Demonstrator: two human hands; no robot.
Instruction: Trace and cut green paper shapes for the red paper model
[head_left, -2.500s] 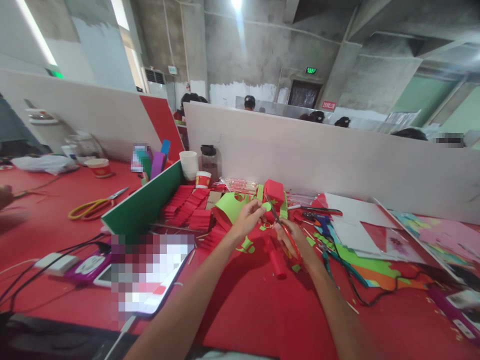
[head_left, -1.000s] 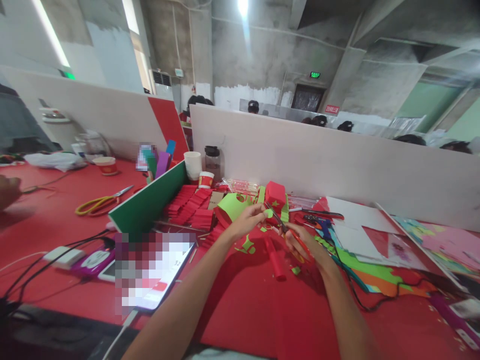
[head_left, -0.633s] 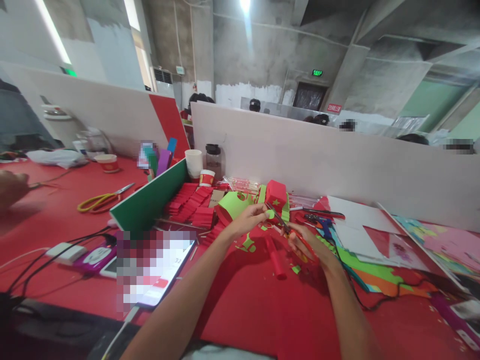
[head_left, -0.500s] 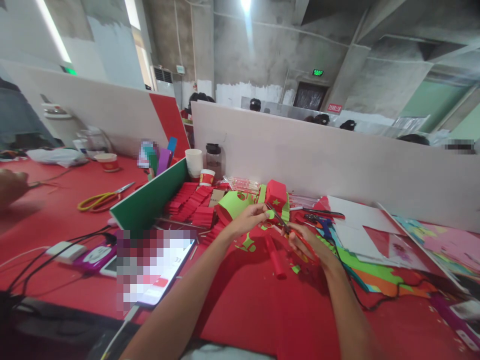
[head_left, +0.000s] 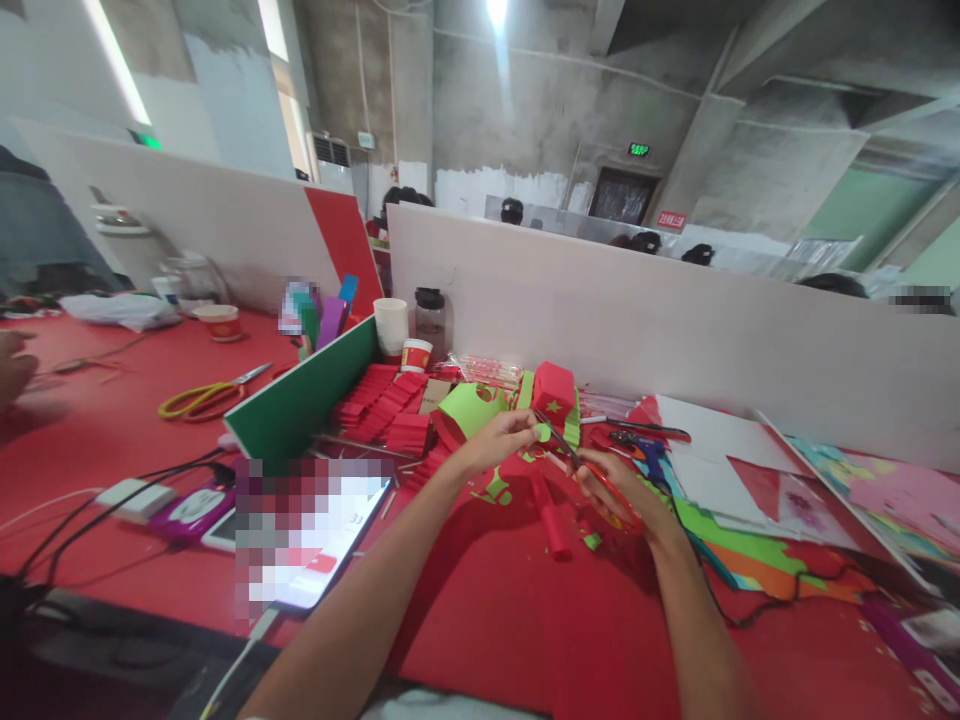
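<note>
A green paper bit (head_left: 541,431) is pinched by the left hand (head_left: 491,445), so it can be reached. The scissors (head_left: 560,450) are gripped by the right hand (head_left: 611,486), pointed at the bit just beside it.

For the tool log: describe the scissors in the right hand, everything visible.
The scissors have red handles and slim dark blades. The right hand grips the handles, mostly hiding them. The blades point up and leftward, tips meeting the small green paper piece pinched by the left hand. They are held above the red table; how far the blades gape is too small to tell.
</note>
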